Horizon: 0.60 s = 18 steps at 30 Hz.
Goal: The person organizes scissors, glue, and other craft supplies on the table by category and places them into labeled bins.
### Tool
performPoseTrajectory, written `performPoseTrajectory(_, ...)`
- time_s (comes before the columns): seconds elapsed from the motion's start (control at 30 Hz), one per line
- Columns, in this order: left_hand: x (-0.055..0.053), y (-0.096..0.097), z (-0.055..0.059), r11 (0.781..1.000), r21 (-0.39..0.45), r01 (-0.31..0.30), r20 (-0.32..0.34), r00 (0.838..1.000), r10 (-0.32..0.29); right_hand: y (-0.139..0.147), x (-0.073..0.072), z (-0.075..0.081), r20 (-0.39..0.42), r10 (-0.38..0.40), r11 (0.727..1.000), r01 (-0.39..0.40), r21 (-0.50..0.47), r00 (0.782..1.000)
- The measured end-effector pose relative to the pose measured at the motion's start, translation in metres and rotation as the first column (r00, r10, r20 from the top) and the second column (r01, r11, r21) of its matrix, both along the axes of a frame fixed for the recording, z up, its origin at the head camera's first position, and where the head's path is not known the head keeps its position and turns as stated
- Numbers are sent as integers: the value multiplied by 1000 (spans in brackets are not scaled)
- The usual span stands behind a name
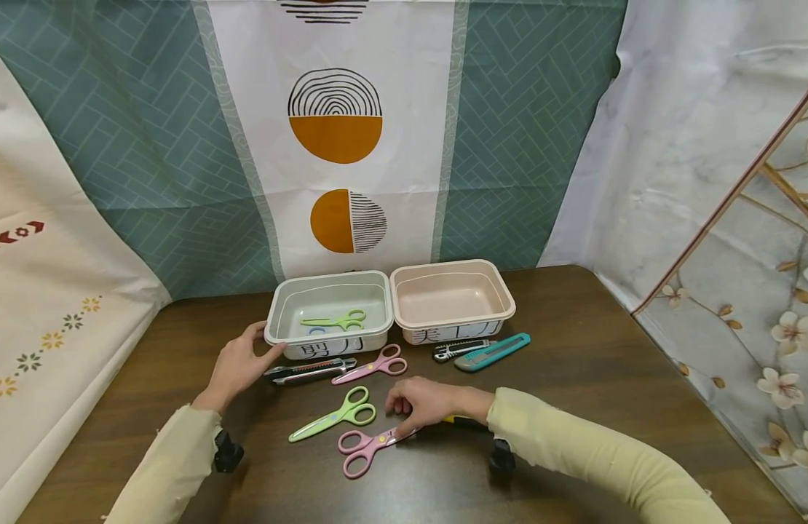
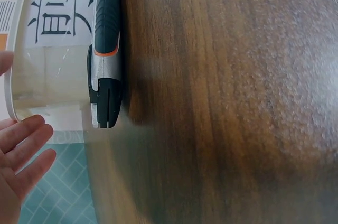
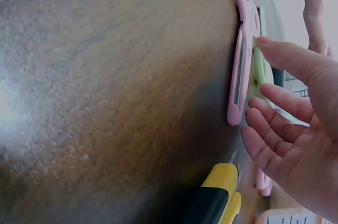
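Observation:
My left hand is at the front left corner of a grey-green box; its fingers touch the corner, loosely extended. Just above a pair of pink scissors, my right hand reaches down with its fingers spread and nothing gripped. The right wrist view shows the thumb close to those pink scissors. Partly hidden under the right wrist lies a yellow and black utility knife. Green scissors lie beyond the near pink pair. Another pink pair lies in front of the boxes.
Green scissors and a partly hidden blue item lie inside the grey-green box. Beside it stands a beige box. Grey-black utility knives lie before the left box. A black-and-silver knife and a teal knife lie before the right one.

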<state>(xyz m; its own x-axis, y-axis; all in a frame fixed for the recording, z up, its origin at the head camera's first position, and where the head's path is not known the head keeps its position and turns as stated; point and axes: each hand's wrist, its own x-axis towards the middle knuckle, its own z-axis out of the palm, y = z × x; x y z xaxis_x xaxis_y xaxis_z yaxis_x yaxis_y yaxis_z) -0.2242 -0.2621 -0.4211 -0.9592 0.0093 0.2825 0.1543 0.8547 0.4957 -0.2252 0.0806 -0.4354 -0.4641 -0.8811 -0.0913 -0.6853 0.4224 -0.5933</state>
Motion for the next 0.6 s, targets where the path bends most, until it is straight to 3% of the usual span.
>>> performPoseTrajectory(0.6,-1,0,-4,1000,1,-6,-10,1000,6,-1,4,-5,4,31,998,-31,55,1000)
